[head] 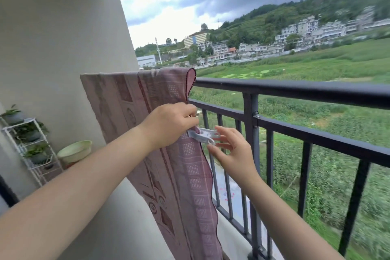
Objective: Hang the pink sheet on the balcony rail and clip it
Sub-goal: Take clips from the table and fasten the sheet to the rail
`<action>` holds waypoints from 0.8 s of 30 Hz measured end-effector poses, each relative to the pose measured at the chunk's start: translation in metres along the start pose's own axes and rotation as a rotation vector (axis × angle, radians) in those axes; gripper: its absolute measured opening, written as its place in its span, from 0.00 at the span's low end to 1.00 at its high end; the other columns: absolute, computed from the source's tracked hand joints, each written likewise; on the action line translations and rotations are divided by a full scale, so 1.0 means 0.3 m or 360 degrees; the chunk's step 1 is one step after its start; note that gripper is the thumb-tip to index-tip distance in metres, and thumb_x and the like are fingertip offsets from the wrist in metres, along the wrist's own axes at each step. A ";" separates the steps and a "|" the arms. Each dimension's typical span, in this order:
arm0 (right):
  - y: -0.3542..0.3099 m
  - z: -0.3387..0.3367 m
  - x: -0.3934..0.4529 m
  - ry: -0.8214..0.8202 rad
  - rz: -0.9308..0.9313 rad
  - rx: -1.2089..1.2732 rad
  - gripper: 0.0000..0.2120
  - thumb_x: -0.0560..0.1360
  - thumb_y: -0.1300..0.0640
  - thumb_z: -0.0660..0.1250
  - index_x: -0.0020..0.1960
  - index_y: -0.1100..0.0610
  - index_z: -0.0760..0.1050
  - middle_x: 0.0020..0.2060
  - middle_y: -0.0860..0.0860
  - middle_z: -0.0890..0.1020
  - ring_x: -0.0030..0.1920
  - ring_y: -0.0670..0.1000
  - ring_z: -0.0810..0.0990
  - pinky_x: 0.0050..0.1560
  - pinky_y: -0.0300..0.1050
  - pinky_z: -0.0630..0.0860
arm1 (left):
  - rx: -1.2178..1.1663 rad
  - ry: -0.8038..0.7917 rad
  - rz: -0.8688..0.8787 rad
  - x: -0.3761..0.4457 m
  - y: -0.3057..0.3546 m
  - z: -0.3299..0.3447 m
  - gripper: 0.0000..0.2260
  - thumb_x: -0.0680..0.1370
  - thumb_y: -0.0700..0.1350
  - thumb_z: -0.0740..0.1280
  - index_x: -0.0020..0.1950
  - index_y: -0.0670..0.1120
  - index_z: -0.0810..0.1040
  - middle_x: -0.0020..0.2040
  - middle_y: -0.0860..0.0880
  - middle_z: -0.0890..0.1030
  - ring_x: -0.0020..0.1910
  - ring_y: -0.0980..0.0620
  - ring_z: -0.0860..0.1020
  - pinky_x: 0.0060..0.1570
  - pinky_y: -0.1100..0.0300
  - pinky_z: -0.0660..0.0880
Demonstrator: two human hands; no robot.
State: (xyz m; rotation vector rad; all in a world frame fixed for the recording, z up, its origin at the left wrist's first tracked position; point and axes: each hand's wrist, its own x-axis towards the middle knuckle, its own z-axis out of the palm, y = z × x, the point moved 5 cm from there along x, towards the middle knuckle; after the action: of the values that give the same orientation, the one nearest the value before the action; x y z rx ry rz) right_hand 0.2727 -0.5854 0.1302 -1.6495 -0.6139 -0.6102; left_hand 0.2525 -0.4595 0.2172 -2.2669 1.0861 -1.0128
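**Clip being set on the sheet's edge**

At centre frame, the right hand's fingers (213,150) are closed on the handle end of the white clip (203,135), apparently to press its mouth over the pink sheet (160,95). The left hand (171,125) pinches the sheet's edge, steadying it. The sheet is draped over the balcony rail (295,91). At lower left, a plant rack (31,145) and basin (75,151) stand clear.

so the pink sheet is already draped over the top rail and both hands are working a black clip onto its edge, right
Not quite: the clip is white, not black. The head view shows the pink sheet draped over the top rail, with the left hand and right hand working the clip at its edge.
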 end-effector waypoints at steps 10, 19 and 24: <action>0.055 -0.101 -0.236 -0.0017 0.0366 -0.0251 0.07 0.73 0.65 0.65 0.49 0.62 0.79 0.41 0.52 0.80 0.44 0.50 0.79 0.46 0.38 0.76 | -0.2415 -0.0130 -0.1954 -0.330 0.211 0.193 0.16 0.76 0.28 0.56 0.56 0.44 0.56 0.48 0.45 0.71 0.42 0.51 0.76 0.48 0.51 0.76; 0.104 -0.032 -0.363 -0.0304 0.0648 -0.0201 0.07 0.73 0.65 0.64 0.48 0.63 0.79 0.40 0.54 0.81 0.42 0.49 0.80 0.48 0.43 0.78 | -0.2805 -0.0490 -0.2581 -0.462 0.364 0.333 0.04 0.76 0.38 0.63 0.43 0.40 0.75 0.35 0.45 0.81 0.24 0.59 0.81 0.20 0.72 0.71; 0.128 0.027 -0.400 -0.0516 0.0607 -0.0098 0.13 0.74 0.62 0.63 0.58 0.59 0.73 0.51 0.49 0.76 0.49 0.43 0.75 0.48 0.33 0.75 | -0.2670 -0.0549 -0.2144 -0.429 0.405 0.331 0.14 0.78 0.36 0.61 0.63 0.43 0.72 0.39 0.50 0.72 0.32 0.57 0.67 0.23 0.73 0.67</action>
State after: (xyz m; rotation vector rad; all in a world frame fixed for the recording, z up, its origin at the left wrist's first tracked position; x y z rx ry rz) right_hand 0.2128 -0.5907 0.0191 -1.8790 -0.4938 -0.0849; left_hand 0.2148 -0.4237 0.0210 -4.3979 -0.2642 0.5308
